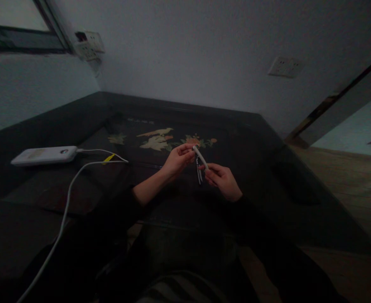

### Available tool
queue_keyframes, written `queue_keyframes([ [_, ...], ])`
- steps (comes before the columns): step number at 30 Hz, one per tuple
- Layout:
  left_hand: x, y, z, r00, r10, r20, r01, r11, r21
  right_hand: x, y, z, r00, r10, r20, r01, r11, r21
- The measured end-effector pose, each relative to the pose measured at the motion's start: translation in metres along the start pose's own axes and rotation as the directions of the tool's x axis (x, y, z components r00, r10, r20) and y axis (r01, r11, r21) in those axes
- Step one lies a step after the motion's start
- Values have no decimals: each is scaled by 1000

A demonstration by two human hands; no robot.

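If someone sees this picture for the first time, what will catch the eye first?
First, the two hands near the middle: the left hand and right hand together hold a small white stick-like object with dark parts hanging below, too dim to identify. Next, a white power bank lies at the left on the dark table, its white cable running toward the viewer. Behind the hands, a pale bird-and-flower inlay decorates the tabletop.

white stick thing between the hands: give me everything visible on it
The white stick is short, slim and rounded, plastic by the look of it. It slants from upper left to lower right above the dark table. The left hand pinches its upper end; the right hand holds its lower end. A thin dark piece hangs beneath it; the dim light hides what it is.
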State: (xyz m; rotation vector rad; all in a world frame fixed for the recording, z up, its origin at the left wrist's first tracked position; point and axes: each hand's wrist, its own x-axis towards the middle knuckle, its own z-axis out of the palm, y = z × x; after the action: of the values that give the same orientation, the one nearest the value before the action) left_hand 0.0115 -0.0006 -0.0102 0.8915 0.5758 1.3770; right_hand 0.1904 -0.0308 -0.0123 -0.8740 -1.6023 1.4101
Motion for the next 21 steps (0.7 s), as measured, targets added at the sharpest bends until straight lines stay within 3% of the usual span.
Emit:
queue_keyframes([
  [6,0,0,-2,1000,26,14,-27,1000,14,2,2,-1,999,45,23,-47,995,85],
  [16,-2,1,0,1000,11,10,-11,1000,10,6,4,-5,985,-44,-165,26,994,-111],
  [21,-1,2,0,1000,11,13,-11,1000,11,4,1,-3,985,-53,-164,26,987,-160],
])
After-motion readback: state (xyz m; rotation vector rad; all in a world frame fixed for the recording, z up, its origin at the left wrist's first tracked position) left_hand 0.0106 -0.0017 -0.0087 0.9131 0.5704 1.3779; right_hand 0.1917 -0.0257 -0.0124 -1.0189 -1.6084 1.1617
